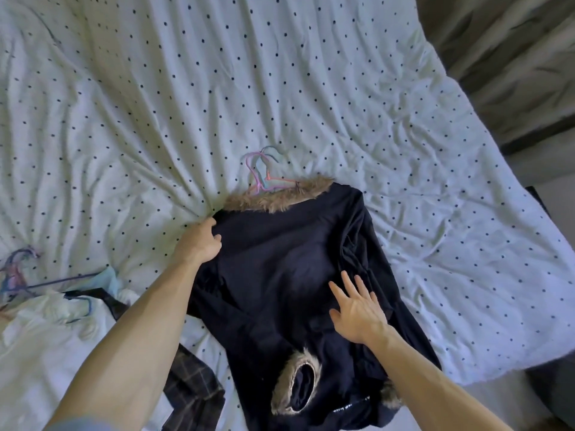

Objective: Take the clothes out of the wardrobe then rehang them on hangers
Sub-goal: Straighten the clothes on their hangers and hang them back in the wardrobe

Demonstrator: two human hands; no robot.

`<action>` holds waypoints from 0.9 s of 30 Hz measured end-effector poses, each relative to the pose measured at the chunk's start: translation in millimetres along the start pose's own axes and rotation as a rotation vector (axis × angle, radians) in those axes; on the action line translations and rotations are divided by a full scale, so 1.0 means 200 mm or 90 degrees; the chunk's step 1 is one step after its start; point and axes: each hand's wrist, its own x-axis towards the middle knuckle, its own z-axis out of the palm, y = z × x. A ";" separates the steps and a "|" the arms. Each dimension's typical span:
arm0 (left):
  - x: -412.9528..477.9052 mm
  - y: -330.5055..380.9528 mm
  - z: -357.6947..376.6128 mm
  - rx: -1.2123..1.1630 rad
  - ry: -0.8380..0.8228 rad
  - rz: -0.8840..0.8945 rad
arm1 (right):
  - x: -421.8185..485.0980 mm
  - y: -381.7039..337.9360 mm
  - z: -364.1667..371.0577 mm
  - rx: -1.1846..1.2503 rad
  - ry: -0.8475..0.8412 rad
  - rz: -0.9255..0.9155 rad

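Overhead, soft dark coat (280, 259) with shaggy fur collar (273, 199) on crumpled dotted bedsheet (311, 88), left hand (199, 244) gripping its shoulder edge, right hand (357, 312) flat on it, fingers spread, thin pink and blue hangers (261, 174) just beyond the left hand

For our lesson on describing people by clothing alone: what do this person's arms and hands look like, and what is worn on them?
Both forearms are bare. The left hand and the right hand have no gloves, and no ring, watch or bracelet shows. The only clothing in view is the edge of a grey-blue sleeve, high on the left arm at the bottom of the picture.
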 end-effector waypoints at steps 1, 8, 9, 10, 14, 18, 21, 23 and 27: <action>-0.04 0.00 0.00 -0.008 0.014 0.011 | -0.02 0.00 -0.01 0.025 -0.010 0.005; -0.56 0.05 0.06 -0.188 0.002 0.045 | -0.32 -0.13 -0.17 0.372 0.028 -0.004; -0.67 0.06 0.08 -0.196 -0.020 0.060 | -0.37 -0.15 -0.19 0.413 0.046 -0.009; -0.78 0.08 0.10 -0.194 -0.036 0.079 | -0.43 -0.18 -0.21 0.456 0.059 -0.010; -1.20 0.18 0.24 -0.137 -0.047 0.182 | -0.64 -0.28 -0.21 0.659 0.108 0.006; -1.52 0.30 0.37 -0.100 -0.073 0.265 | -0.83 -0.22 -0.10 0.744 0.202 0.072; -1.69 0.38 0.44 -0.055 -0.134 0.326 | -0.98 -0.07 -0.01 0.800 0.222 0.072; -1.78 0.44 0.45 -0.002 -0.186 0.365 | -1.10 0.05 0.03 0.844 0.229 0.037; -1.89 0.67 0.35 0.098 -0.093 0.472 | -1.45 0.36 0.10 0.764 0.309 0.009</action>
